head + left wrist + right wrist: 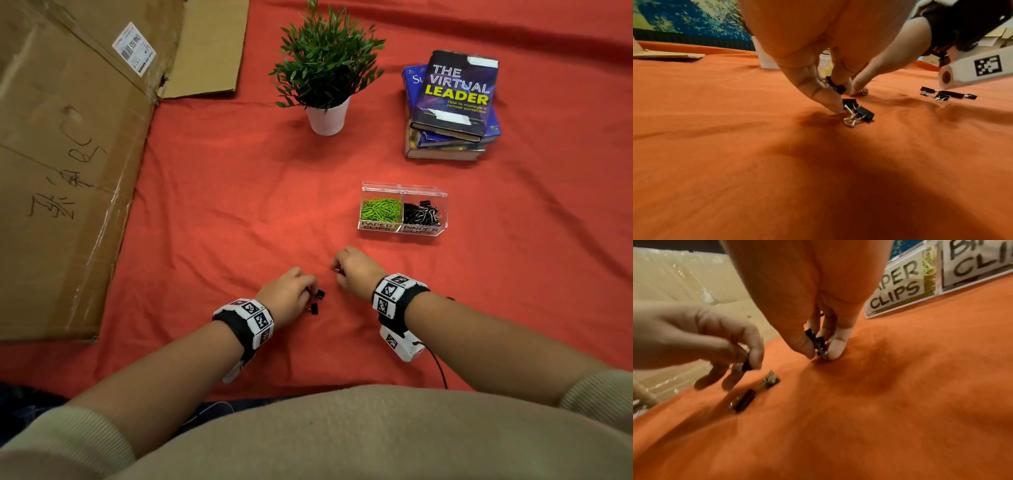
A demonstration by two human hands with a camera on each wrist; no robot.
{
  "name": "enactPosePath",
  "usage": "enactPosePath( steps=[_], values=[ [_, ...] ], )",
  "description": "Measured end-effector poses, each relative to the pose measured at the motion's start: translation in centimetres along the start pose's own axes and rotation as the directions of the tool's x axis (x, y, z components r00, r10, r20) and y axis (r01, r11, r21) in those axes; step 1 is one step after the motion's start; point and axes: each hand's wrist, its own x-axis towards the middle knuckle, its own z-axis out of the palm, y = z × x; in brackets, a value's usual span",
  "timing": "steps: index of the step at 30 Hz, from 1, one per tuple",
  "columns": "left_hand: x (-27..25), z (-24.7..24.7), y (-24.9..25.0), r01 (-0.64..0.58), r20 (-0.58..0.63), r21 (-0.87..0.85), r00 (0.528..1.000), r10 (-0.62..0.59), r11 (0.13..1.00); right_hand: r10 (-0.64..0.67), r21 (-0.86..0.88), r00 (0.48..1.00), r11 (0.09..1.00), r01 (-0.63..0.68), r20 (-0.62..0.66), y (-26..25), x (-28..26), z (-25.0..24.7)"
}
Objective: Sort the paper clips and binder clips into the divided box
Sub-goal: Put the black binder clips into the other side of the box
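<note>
The clear divided box (pixel 403 209) carries handwritten labels: "PAPER CLIPS" under the green paper clips (pixel 380 209), "BINDER CLIPS" under the black ones. The top book (pixel 454 94) reads "THE VIRTUAL LEADER". On the red cloth (pixel 212 212), nearer the person than the box, the left hand (pixel 286 294) pinches a binder clip (pixel 835 86) beside two loose clips (pixel 317 301); the right hand (pixel 356 270) pinches another clip (pixel 819 344) against the cloth. Open cloth lies between hands and box.

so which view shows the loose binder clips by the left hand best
The left wrist view: the two loose binder clips lie sharp on the cloth just beyond the left hand, black bodies and wire handles distinct. The head view shows them as small dark specks. The right wrist view shows them blurred.
</note>
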Motion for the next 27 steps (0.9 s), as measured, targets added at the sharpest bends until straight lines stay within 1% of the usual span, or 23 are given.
enactPosePath(
  steps=[3, 5, 7, 8, 9, 10, 11, 13, 14, 16, 17, 19, 22, 23, 25, 27],
  values=[
    [-0.1, 0.5, 0.0, -0.019, 0.014, -0.016, 1.0, 0.019, 1.0, 0.015, 0.147, 1.0, 0.989, -0.011, -0.026, -0.2, 0.0, -0.7],
    [-0.2, 1.0, 0.0, -0.033, 0.005, -0.02, 0.999, 0.033, 0.999, 0.048, 0.303, 0.998, 0.952, -0.031, -0.048, -0.7, 0.1, -1.0],
    [-0.4, 1.3, 0.1, -0.062, 0.025, 0.008, 0.998, 0.062, 0.998, 0.097, 0.478, 0.995, 0.874, -0.093, 0.016, -1.4, 0.4, -1.0],
    [-0.5, 1.4, 0.1, -0.077, 0.045, 0.036, 0.996, 0.075, 0.996, 0.119, 0.534, 0.99, 0.834, -0.138, 0.071, -1.7, 0.5, -0.9],
    [-0.4, 1.5, 0.1, -0.087, 0.061, 0.06, 0.995, 0.083, 0.994, 0.119, 0.553, 0.986, 0.817, -0.163, 0.115, -2.0, 0.5, -0.8],
    [-0.4, 1.6, 0.1, -0.092, 0.065, 0.075, 0.994, 0.087, 0.993, 0.095, 0.535, 0.986, 0.831, -0.155, 0.138, -2.2, 0.5, -0.7],
    [-0.4, 1.6, 0.1, -0.089, 0.061, 0.082, 0.995, 0.084, 0.993, 0.047, 0.489, 0.988, 0.865, -0.113, 0.146, -2.5, 0.3, -0.6],
    [-0.5, 1.6, 0.2, -0.085, 0.039, 0.082, 0.996, 0.082, 0.993, -0.065, 0.316, 0.983, 0.949, 0.007, 0.17, -3.0, -0.1, -0.6],
    [-0.5, 1.7, 0.1, -0.087, 0.029, 0.079, 0.996, 0.085, 0.993, -0.099, 0.211, 0.977, 0.976, 0.058, 0.188, -3.1, -0.2, -0.4],
    [-0.7, 1.8, 0.1, -0.096, 0.02, 0.069, 0.995, 0.095, 0.993, -0.126, 0.058, 0.968, 0.992, 0.116, 0.217, -2.8, -0.2, 0.5],
    [-0.7, 1.8, 0.0, -0.1, 0.018, 0.058, 0.995, 0.099, 0.993, -0.126, 0.025, 0.967, 0.992, 0.124, 0.222, -2.5, -0.3, 0.9],
    [-0.7, 1.5, 0.0, -0.099, 0.01, 0.006, 0.995, 0.099, 0.995, -0.148, 0.032, 0.97, 0.989, 0.144, 0.193, -2.1, -0.6, 1.3],
    [-0.2, 0.6, 0.1, -0.065, -0.057, -0.103, 0.997, 0.06, 0.993, -0.154, 0.113, 0.979, 0.984, 0.139, 0.132, -1.7, -1.2, 1.3],
    [0.1, 0.1, 0.2, -0.039, -0.088, -0.145, 0.996, 0.026, 0.989, -0.139, 0.141, 0.983, 0.983, 0.121, 0.122, -1.5, -1.4, 1.3],
    [1.0, -1.1, 0.8, 0.009, -0.142, -0.219, 0.989, -0.041, 0.976, -0.07, 0.204, 0.991, 0.978, 0.045, 0.116, -0.9, -1.7, 1.0],
    [2.2, -2.3, 1.9, 0.019, -0.174, -0.246, 0.983, -0.063, 0.969, 0.012, 0.28, 0.995, 0.959, -0.038, 0.095, 0.1, -2.1, -0.1]
  ],
)
